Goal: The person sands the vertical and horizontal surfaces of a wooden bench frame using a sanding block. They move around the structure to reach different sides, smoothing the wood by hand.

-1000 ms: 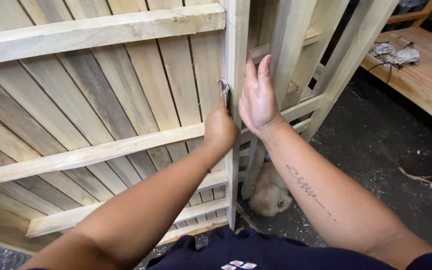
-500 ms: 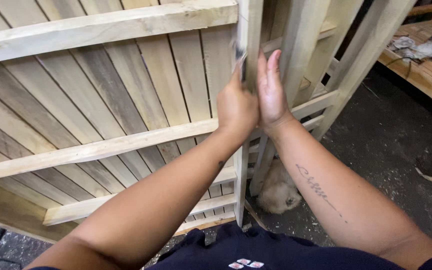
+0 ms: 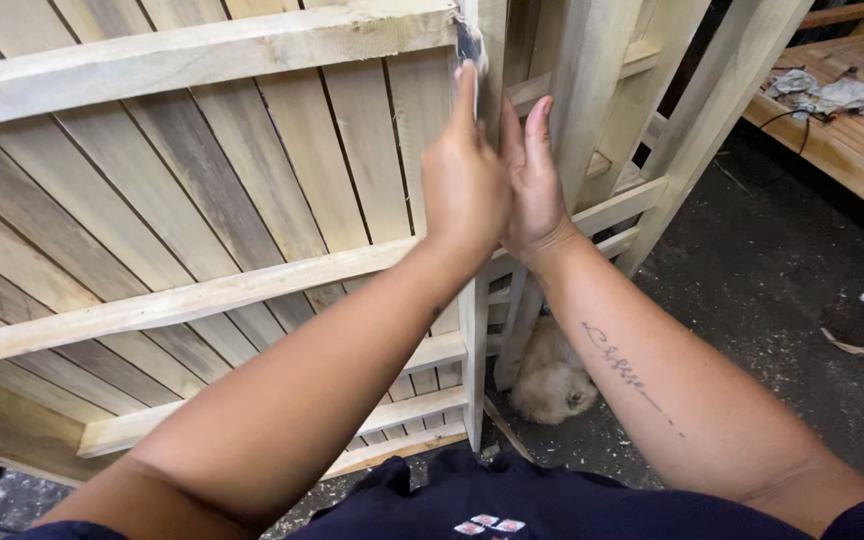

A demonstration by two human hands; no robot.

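Observation:
A large slatted wooden panel stands upright in front of me, with pale cross rails and a vertical edge post on its right side. My left hand reaches up along that post and pinches a small dark grey tool against the post's top end; I cannot tell what kind of tool it is. My right hand lies flat against the post's right side, fingers straight and together, holding nothing. The two hands sit side by side and touch.
More pale wooden frames lean just right of the panel. A light fluffy animal or bundle lies on the dark dusty floor at their foot. A wooden platform with crumpled rags stands at upper right.
Both hands have slid upward along the edge post, from about mid-height to near its top, the left hand still gripping the small tool.

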